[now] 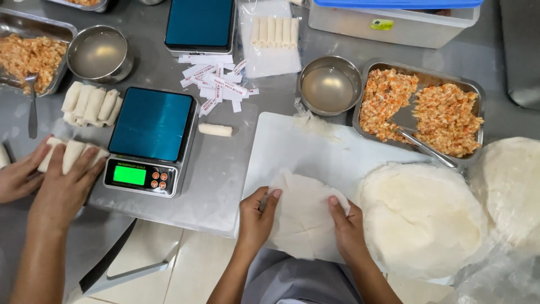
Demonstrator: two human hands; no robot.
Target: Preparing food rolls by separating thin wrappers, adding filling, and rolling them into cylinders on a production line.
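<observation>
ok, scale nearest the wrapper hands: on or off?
On. The near scale has a lit green display on its front panel. The digits are too small to read.

A steel table (484, 53) carried a white cutting board (315, 149) near centre, two digital scales (151, 141) to its left, water bowls (330, 84), filling trays (422, 104) and wrapper stacks (419, 217) at right.
</observation>
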